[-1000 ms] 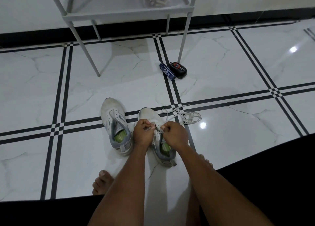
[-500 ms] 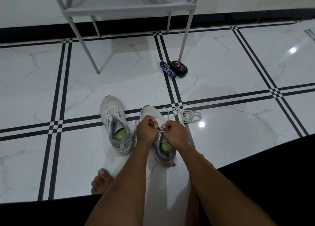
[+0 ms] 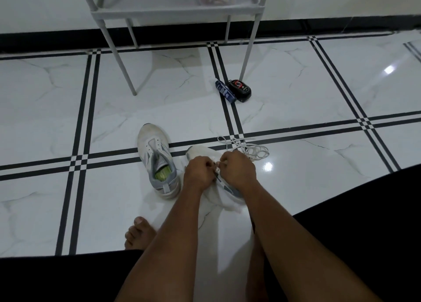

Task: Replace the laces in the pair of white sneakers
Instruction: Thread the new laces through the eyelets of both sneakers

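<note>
Two white sneakers with grey trim stand on the tiled floor in front of me. The left sneaker (image 3: 157, 162) stands alone, its green insole showing. The right sneaker (image 3: 224, 193) lies mostly under my hands. My left hand (image 3: 199, 173) and my right hand (image 3: 238, 170) meet over its eyelets, each pinching the white lace (image 3: 217, 166) threaded there. A loose white lace (image 3: 250, 150) lies coiled on the floor just beyond the right sneaker's toe.
A grey metal shelf rack (image 3: 180, 12) stands against the wall, its legs on the floor ahead. A dark blue tube (image 3: 225, 92) and a black-and-red case (image 3: 240, 89) lie by one leg. My bare foot (image 3: 139, 233) rests at the lower left.
My hands have come closer together over the right sneaker and shifted slightly toward its toe. The right sneaker has tipped onto its side. The camera has tilted a little.
</note>
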A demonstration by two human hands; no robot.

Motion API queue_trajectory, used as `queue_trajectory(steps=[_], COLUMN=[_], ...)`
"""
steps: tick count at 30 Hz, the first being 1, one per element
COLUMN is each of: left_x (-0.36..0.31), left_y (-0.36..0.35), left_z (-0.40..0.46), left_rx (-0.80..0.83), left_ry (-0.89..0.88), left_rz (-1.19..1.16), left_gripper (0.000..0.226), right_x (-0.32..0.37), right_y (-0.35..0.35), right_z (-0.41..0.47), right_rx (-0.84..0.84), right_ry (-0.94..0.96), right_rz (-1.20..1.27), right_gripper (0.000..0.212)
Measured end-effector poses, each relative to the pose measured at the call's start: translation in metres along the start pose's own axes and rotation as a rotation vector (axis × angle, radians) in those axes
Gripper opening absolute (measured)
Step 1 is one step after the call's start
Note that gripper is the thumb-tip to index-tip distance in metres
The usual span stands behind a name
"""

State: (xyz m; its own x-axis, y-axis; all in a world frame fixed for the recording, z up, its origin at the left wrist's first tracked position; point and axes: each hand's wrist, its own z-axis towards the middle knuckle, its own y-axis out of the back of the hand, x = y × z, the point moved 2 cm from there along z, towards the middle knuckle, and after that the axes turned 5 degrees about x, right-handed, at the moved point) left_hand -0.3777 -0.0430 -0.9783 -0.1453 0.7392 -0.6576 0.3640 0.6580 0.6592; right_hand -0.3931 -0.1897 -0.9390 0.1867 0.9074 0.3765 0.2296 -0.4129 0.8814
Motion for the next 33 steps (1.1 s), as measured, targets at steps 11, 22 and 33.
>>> queue_trajectory(steps=[11, 22, 33], left_x=[-0.002, -0.002, -0.012], left_y=[-0.003, -0.016, -0.021], left_z=[0.003, 0.0, -0.005], left_rx=[0.018, -0.041, -0.117], left_ry=[0.023, 0.107, 0.161], left_rz=[-0.169, -0.365, -0.535], left_gripper=[0.013, 0.017, 0.027], right_x=[0.003, -0.014, -0.026], right_y=[-0.009, -0.008, -0.005], right_z=[0.007, 0.003, 0.017], right_rx=[0.074, 0.008, 0.061], right_ry=[0.016, -0.147, -0.277], right_rz=[-0.139, 0.237, 0.413], right_gripper=[0.011, 0.022, 0.024])
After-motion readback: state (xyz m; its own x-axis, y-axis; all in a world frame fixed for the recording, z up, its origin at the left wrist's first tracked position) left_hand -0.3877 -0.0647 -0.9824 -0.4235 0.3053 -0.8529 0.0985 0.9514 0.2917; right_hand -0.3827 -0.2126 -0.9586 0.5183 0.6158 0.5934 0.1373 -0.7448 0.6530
